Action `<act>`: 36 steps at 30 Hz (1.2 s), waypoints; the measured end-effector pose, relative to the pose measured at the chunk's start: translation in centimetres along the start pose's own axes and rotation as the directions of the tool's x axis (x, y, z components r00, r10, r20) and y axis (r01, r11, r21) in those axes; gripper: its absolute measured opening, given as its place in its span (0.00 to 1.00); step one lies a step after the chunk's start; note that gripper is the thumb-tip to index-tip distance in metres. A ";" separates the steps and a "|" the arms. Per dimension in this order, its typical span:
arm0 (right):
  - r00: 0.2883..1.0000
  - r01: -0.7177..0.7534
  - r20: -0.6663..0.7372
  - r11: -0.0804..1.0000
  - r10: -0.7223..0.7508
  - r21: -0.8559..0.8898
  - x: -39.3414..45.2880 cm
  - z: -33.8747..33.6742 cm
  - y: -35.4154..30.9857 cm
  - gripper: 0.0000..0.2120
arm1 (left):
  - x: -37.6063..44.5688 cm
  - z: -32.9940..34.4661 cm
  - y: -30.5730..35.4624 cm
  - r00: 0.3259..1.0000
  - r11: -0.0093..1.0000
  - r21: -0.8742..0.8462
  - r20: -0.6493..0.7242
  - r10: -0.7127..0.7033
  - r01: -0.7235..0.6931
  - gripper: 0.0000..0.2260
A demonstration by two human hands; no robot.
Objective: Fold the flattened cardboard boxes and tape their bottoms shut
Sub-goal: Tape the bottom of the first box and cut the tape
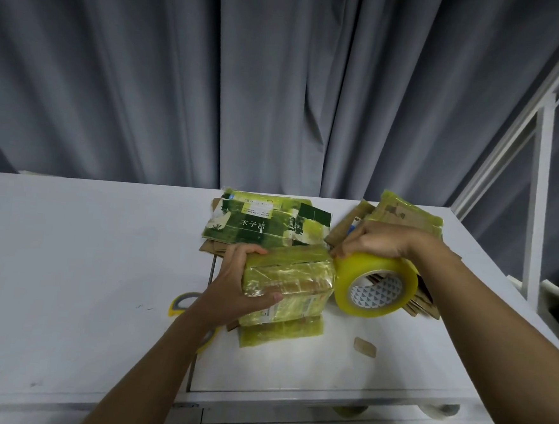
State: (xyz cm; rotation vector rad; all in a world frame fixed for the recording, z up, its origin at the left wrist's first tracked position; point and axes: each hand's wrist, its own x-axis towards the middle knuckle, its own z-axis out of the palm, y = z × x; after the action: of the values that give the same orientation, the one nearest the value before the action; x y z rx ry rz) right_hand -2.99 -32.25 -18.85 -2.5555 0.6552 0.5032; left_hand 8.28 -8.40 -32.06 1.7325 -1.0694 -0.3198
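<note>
Grey curtains hang behind a white table (pixel 69 263). On it, the left hand (pixel 236 285) grips a small folded cardboard box (pixel 286 285) wrapped in yellowish tape, fingers curled round its near-left corner. The right hand (pixel 378 242) holds a large tape roll (pixel 377 286) against the box's right edge, fingertips pinching near the tape's start. Flattened boxes (pixel 267 224) lie just behind. Likely risks: the tape may wrinkle or stick crooked if the box shifts, or the flaps spring open.
</note>
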 end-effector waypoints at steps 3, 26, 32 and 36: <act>1.000 0.029 0.008 1.000 -0.029 0.010 0.1 0.1 0.1 0.14 | 0.2 0.0 0.1 1.000 0.999 0.040 0.007 0.009 -0.009 0.31; 0.997 0.071 -0.001 0.995 -0.071 0.070 0.0 0.6 0.4 0.11 | 3.6 -1.0 4.3 0.958 0.828 0.538 0.286 -0.005 -0.156 0.32; 0.998 0.065 -0.011 0.997 -0.065 0.035 -0.5 0.4 0.2 0.09 | 4.0 0.6 5.5 0.960 0.768 0.605 0.278 0.046 -0.212 0.26; 0.992 0.104 -0.062 0.994 -0.106 -0.033 -1.8 -0.9 -0.4 0.08 | 3.9 0.6 5.3 0.958 0.771 0.598 0.282 0.052 -0.218 0.25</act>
State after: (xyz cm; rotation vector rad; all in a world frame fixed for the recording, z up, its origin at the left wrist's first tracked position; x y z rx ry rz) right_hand -4.03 -31.73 -17.18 -2.6267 0.5349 0.4001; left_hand 7.44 -12.17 -26.77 2.2237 -1.6130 -0.0846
